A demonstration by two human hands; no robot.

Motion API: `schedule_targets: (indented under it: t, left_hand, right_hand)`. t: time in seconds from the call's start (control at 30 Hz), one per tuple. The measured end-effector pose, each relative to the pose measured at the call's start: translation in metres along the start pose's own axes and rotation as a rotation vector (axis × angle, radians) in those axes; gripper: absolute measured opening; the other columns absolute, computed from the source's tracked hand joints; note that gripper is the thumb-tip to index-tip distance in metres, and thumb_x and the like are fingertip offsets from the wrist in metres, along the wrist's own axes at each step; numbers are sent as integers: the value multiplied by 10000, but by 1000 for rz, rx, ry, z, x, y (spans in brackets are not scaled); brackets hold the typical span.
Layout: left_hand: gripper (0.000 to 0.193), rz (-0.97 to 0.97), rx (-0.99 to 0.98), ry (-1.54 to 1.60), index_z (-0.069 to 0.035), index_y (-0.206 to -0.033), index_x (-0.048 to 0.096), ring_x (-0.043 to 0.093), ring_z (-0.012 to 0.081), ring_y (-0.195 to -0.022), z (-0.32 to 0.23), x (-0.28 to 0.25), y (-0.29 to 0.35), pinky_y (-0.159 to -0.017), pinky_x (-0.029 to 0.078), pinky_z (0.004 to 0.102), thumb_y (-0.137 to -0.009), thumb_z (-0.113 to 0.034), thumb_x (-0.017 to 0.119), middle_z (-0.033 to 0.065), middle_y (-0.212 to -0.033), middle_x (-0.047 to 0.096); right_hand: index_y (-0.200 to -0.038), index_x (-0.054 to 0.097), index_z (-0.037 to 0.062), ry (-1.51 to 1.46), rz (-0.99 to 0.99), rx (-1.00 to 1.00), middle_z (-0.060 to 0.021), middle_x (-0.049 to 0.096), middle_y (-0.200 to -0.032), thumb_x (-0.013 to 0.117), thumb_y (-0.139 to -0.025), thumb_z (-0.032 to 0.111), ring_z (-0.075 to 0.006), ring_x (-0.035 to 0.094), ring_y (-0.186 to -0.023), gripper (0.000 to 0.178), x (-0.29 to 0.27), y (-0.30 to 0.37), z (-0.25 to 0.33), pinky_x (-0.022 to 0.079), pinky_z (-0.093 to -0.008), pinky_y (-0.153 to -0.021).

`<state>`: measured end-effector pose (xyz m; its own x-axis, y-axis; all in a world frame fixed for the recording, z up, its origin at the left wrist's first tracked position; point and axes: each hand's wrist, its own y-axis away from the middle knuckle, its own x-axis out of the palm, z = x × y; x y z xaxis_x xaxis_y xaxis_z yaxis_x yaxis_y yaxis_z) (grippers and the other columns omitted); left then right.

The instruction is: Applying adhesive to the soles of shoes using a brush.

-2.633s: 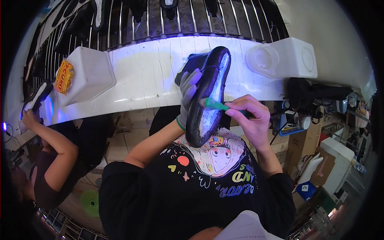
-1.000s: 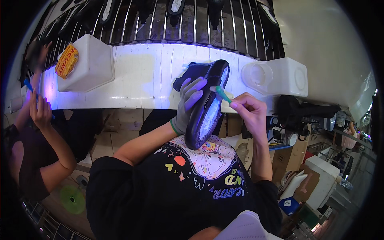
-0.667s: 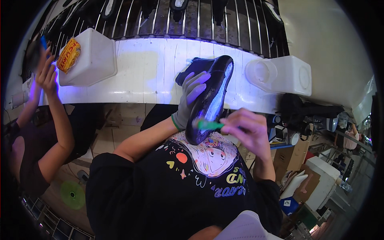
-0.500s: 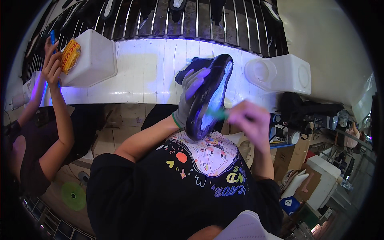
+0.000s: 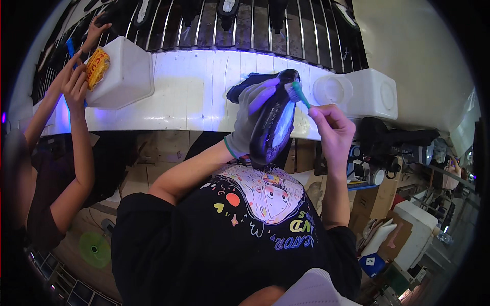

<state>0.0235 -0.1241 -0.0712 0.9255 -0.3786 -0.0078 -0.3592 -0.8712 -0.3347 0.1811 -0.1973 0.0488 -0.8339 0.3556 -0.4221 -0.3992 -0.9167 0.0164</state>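
My left hand (image 5: 249,116), in a grey glove, is closed round a black shoe upper (image 5: 260,133) and tilts it so its whitish, bluish-lit underside faces right. The dark ankle part of the shoe rests over the white bench. My bare right hand (image 5: 334,125) pinches the green handle of a small brush (image 5: 300,95). Its bristles touch the shoe's underside near the far end. Just beyond my right hand stands a round translucent cup (image 5: 333,91), beside a white plastic container (image 5: 372,93).
The white bench (image 5: 178,92) runs across, with a metal roller conveyor (image 5: 250,30) carrying several shoes behind it. At left, another person's hands (image 5: 75,84) are beside a white box (image 5: 125,74) with a yellow packet (image 5: 97,69). Black cloth (image 5: 383,133) hangs at right.
My right hand has moved the brush from the shoe's near part to its far end. The shoe has shifted slightly right. The other person's second hand has come up at the far left.
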Motion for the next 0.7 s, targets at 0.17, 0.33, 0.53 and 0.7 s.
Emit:
schedule_targets:
  t: [0.17, 0.33, 0.53, 0.7]
  left_hand:
    - [837, -17, 467, -303, -31, -1363, 398, 518, 314, -1166, -28, -10, -24, -1002, 395, 419, -655, -114, 837, 149, -1272, 512]
    - [661, 114, 358, -294, -57, -1338, 393, 538, 286, -1094, -50, -17, -25, -922, 389, 414, -803, -308, 689, 128, -1255, 528]
    - [798, 360, 51, -65, -51, -1352, 408, 538, 277, -1091, -79, -29, -30, -926, 394, 392, -673, -285, 757, 110, -1245, 531]
    - [874, 630, -97, 170, -75, -1363, 417, 567, 215, -1104, -86, -42, -61, -957, 434, 353, -612, -215, 842, 98, -1226, 562]
  right_hand:
    - [-807, 666, -43, -25, 67, -264, -50, 626, -735, 717, -800, 17, -74, 502, -616, 79, -4, 6, 13, 369, -212, -537]
    - [-845, 669, -65, 22, 186, -412, -115, 647, -764, 725, -735, -68, -153, 595, -676, 124, -11, 21, 46, 463, -254, -643]
    - [-879, 688, -56, 84, 169, -502, -114, 649, -801, 759, -696, -63, -135, 580, -643, 197, -22, 18, 58, 426, -222, -553]
    - [-883, 699, -2, 261, 118, -716, -82, 640, -785, 770, -725, 10, -167, 624, -621, 174, -31, -4, 63, 482, -265, -536]
